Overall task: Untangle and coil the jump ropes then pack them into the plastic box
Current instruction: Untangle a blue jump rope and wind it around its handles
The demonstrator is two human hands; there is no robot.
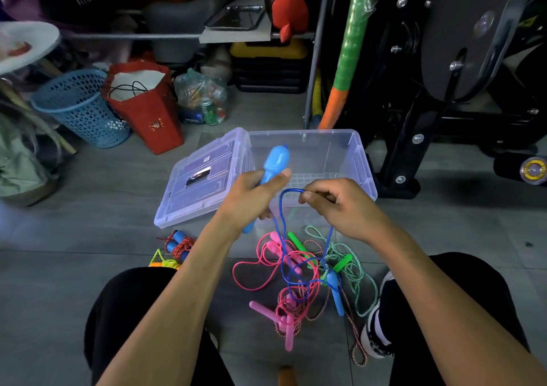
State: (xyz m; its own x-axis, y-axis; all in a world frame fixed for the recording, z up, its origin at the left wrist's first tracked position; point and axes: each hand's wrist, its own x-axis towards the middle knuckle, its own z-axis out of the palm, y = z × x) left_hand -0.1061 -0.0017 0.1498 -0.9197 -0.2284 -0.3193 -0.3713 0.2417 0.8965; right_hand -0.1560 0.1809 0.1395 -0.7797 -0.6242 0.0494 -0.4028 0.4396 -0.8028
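Your left hand gripped a blue handle upright over the near wall of the open box. Your right hand, knuckles up, pinched the blue cord, which looped down to the tangled ropes on the floor between your knees, just before the box.

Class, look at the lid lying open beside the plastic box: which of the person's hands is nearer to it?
Left. The left hand hovers by the lid's right edge, holding a blue handle; the right hand is farther right, over the plastic box.
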